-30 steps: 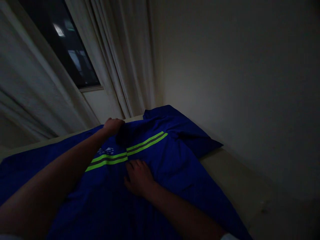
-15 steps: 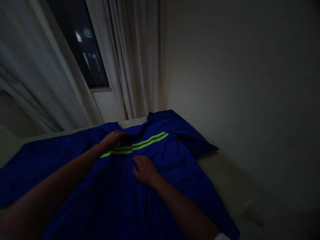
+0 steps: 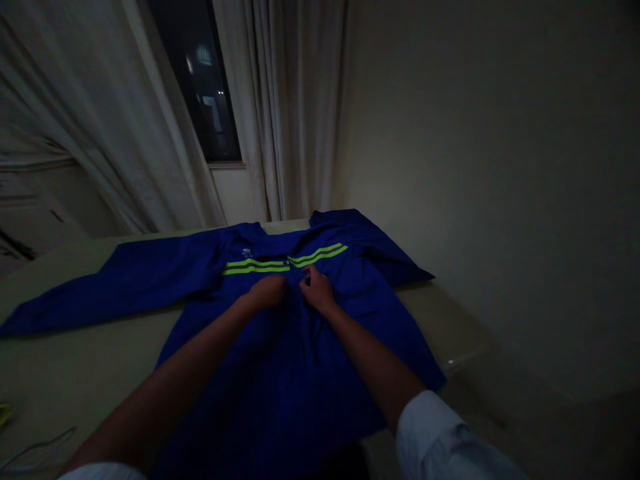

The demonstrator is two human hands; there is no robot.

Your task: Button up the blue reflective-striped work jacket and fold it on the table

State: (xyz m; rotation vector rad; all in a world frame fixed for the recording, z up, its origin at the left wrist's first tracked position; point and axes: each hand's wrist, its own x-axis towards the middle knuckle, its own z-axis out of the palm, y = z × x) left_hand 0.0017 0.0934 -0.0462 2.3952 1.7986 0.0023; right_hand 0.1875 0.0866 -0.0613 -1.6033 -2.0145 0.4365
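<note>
A dark blue long-sleeved jacket (image 3: 240, 373) with yellow-green chest stripes lies spread out, front side up, its sleeves out to the sides. My left hand (image 3: 269, 291) is closed at the front opening just under the stripes, with jacket cloth at its fingertips. Across the opening, my right hand (image 3: 318, 289) has its fingers curled towards the thumb on the other front edge. The exact grip of both hands is hard to see in the dim light. A small pale logo (image 3: 246, 253) shows above the left stripe.
The jacket rests on a pale table (image 3: 115, 360), whose right corner shows beside a plain wall (image 3: 475, 167). Long curtains (image 3: 295, 120) hang behind, around a dark window (image 3: 207, 80). A thin cord (image 3: 45, 443) and a yellow item (image 3: 4, 413) lie at lower left.
My left hand has come down from near the collar to the front opening and closed. My right hand has moved up beside it, fingers curling in. The view has shifted, showing more table at left.
</note>
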